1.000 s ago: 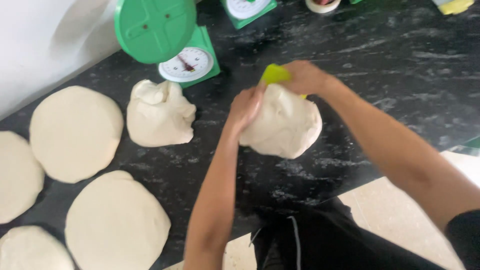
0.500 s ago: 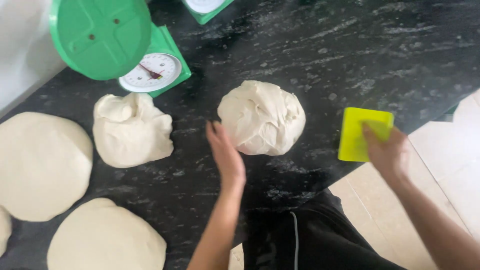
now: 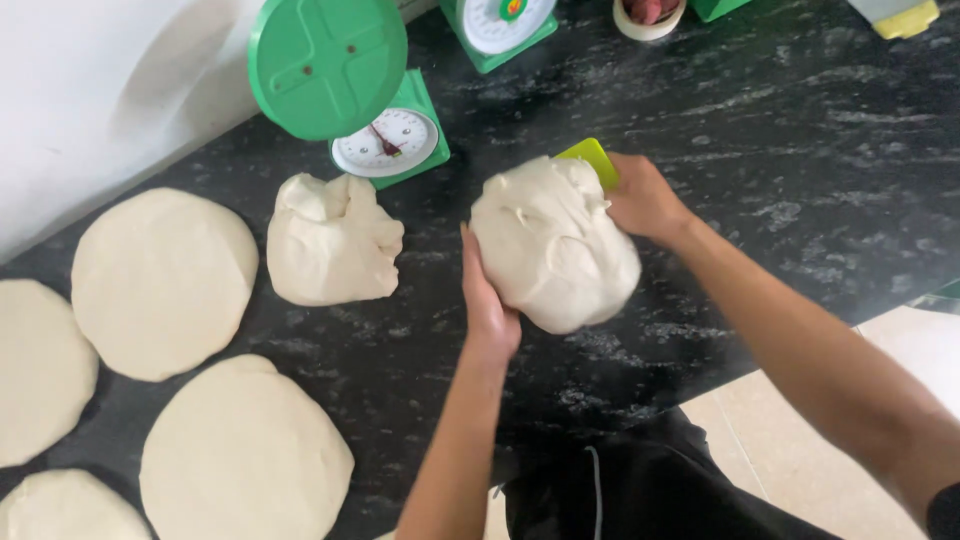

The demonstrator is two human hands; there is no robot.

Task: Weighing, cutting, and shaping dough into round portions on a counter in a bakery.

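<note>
Dough ball (image 3: 555, 245): we found it on the black counter (image 3: 800, 150), cupped between both hands. Left hand (image 3: 487, 295) lay flat against its near side, fingers pressed together. Right hand (image 3: 645, 197) pinched a yellow-green scraper (image 3: 590, 158) against its far side. Beside it: second dough lump (image 3: 333, 238), green scale (image 3: 350, 90), flattened dough rounds (image 3: 165, 280).

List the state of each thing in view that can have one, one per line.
left hand: flat against the dough lump's side.
right hand: gripping the yellow scraper.
dough lump: rounded, between both hands.
second dough lump: folded, untouched.
flattened dough rounds: laid flat.
green scale: pan bare.
</note>
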